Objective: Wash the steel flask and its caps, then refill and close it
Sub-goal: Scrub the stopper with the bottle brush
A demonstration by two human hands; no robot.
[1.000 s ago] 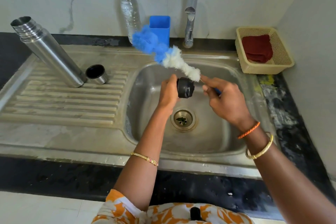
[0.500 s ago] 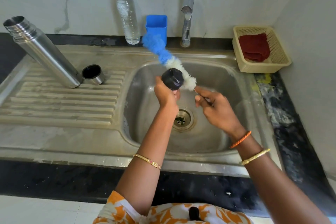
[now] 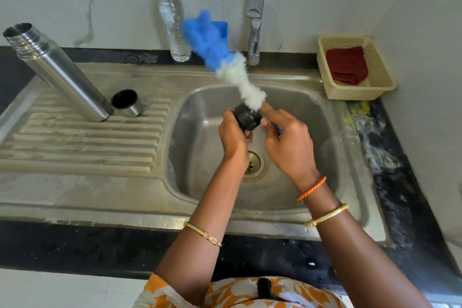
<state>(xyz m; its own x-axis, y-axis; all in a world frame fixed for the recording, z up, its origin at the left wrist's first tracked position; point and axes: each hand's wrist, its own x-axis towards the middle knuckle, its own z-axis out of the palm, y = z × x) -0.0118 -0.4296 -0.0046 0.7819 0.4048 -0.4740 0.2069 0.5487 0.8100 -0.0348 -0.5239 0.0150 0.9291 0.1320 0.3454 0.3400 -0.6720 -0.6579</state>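
Bottle brush (image 3: pixel 225 62) motion-blurred; its handle hidden

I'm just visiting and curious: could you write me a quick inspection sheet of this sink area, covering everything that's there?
Surface: steel sink with ribbed drainboard, set in a dark counter.
Job's things: steel flask stands open on the drainboard; steel cup cap beside it, mouth up; black inner cap held over the basin; blue and white bottle brush against it, blurred.
Clutter: clear water bottle, blue holder behind the brush, cream basket holding a dark red cloth.
Hands: left hand grips the black inner cap; right hand grips the brush handle.
Cables: nothing seen.
Surroundings: tap, no water seen running; pale wall behind.
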